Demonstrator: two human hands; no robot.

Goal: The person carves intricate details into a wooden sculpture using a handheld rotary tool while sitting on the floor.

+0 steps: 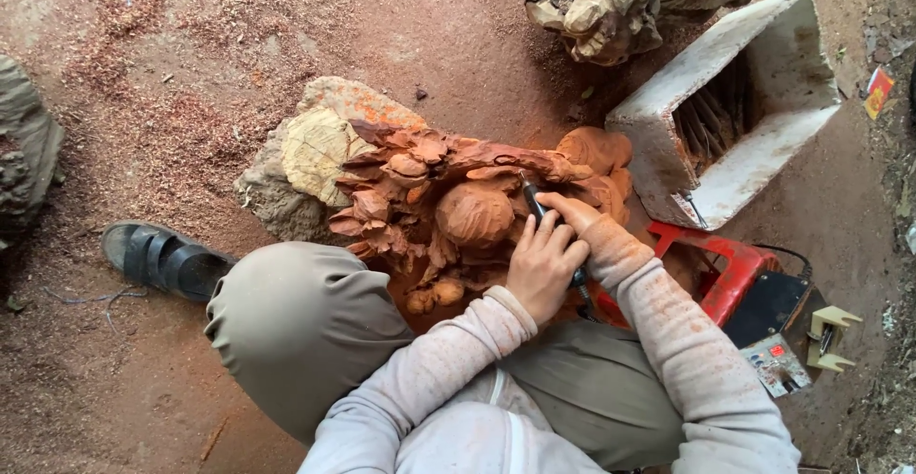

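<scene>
Rotary carving tool [530,199] is pointing up-left into the reddish wood carving [458,212], both hands, left [540,269] and right [572,216], clenching it.

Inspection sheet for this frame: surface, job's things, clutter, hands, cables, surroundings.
Surface: dirt floor strewn with reddish sawdust.
Job's things: red wood carving on the floor; slim dark tool with its tip at the carving.
Clutter: white box of tools; red stool; control unit.
Hands: left hand and right hand, both in a grip on the tool.
Cables: thin cord on the floor by the sandal.
Surroundings: pale carving above.
</scene>
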